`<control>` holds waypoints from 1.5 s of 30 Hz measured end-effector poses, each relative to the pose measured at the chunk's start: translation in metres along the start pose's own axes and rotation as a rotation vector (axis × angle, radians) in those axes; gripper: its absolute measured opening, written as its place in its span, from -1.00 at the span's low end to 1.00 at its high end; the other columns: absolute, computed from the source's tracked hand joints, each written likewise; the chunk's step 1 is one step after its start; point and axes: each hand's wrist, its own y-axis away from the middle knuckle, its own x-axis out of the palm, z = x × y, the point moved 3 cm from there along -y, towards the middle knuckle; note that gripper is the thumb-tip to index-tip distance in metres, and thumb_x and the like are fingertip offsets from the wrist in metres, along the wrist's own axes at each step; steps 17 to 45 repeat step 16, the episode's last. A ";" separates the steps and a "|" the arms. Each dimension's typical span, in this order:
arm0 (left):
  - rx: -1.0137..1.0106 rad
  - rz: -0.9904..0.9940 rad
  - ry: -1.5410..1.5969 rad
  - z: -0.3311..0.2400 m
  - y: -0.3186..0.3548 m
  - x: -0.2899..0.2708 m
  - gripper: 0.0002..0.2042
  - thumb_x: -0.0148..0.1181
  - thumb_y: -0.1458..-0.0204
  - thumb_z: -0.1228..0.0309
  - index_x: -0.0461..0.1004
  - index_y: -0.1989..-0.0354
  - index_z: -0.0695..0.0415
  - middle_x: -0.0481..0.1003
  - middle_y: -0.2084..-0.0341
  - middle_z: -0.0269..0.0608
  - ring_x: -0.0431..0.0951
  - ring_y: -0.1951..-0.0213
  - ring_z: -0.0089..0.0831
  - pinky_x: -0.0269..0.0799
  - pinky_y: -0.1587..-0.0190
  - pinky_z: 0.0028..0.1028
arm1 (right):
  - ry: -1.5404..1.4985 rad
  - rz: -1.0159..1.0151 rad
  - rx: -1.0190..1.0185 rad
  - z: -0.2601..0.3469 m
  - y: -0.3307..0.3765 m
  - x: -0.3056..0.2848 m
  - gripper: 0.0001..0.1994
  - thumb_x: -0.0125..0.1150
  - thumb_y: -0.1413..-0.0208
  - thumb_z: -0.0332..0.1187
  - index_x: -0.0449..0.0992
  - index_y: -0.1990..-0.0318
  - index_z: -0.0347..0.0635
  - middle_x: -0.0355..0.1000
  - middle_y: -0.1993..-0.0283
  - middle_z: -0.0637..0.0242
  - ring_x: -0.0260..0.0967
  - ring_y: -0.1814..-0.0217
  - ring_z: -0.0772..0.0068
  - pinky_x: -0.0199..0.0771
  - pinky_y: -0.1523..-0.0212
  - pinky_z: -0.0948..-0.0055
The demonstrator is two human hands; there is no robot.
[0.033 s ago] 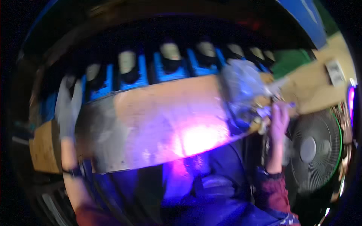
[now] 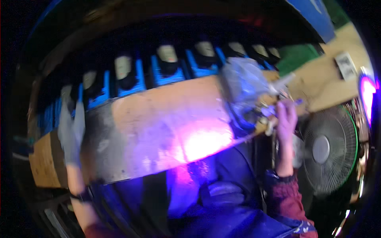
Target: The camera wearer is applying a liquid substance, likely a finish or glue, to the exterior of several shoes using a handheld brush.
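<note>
My left hand (image 2: 72,129), in a pale grey glove, is at the left end of the bench board (image 2: 158,107). Its thumb and fingers are spread apart, next to the leftmost blue holder (image 2: 47,117); blur hides whether they touch anything. At the right, my bare right hand (image 2: 286,119) has its fingers drawn together over a cluster of small items (image 2: 265,111). What they pinch is too blurred to name. Beside that hand lies a crumpled clear plastic bag (image 2: 242,81). Along the far edge stand several black shoe-like pieces with pale insides (image 2: 167,53) on blue holders (image 2: 168,77).
A round fan (image 2: 327,152) with a green rim stands right of my right forearm. A wooden board (image 2: 321,91) extends to the right, with a small white box-like thing (image 2: 346,66) on it. Bright purple-white light (image 2: 206,141) glares on the bench's near edge.
The whole view has shifted, so the bench appears farther left. My left hand has drawn slightly back toward me. My right hand stays at the small items.
</note>
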 end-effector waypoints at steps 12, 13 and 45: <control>0.158 -0.066 -0.371 -0.051 0.173 0.056 -0.59 0.07 0.04 0.15 0.41 0.06 0.14 0.39 0.06 0.00 0.35 -0.01 -0.06 0.23 -0.07 -0.16 | 0.419 0.380 -0.154 0.010 -0.034 0.038 -0.65 0.09 -0.11 -0.18 0.44 0.09 -0.27 0.46 0.21 -0.03 0.45 0.21 0.07 0.39 0.20 0.19; 0.236 -0.219 -0.490 -0.034 0.184 0.068 -0.62 0.08 0.06 0.18 0.42 0.09 0.10 0.41 0.08 -0.06 0.38 0.03 -0.13 0.29 -0.02 -0.21 | 0.318 0.347 -0.343 -0.002 -0.039 0.041 -0.64 0.07 -0.12 -0.20 0.43 0.02 -0.25 0.45 0.16 -0.03 0.43 0.14 0.11 0.39 0.10 0.25; 0.244 -0.389 -0.652 -0.035 0.221 0.063 -0.64 -0.05 -0.11 0.09 0.38 0.07 0.08 0.38 0.06 -0.09 0.37 0.09 -0.29 0.27 -0.05 -0.32 | -0.281 0.676 -0.416 -0.044 -0.071 0.084 -0.66 -0.03 -0.19 -0.29 0.39 -0.02 -0.33 0.44 0.08 0.08 0.42 0.08 0.28 0.41 0.06 0.33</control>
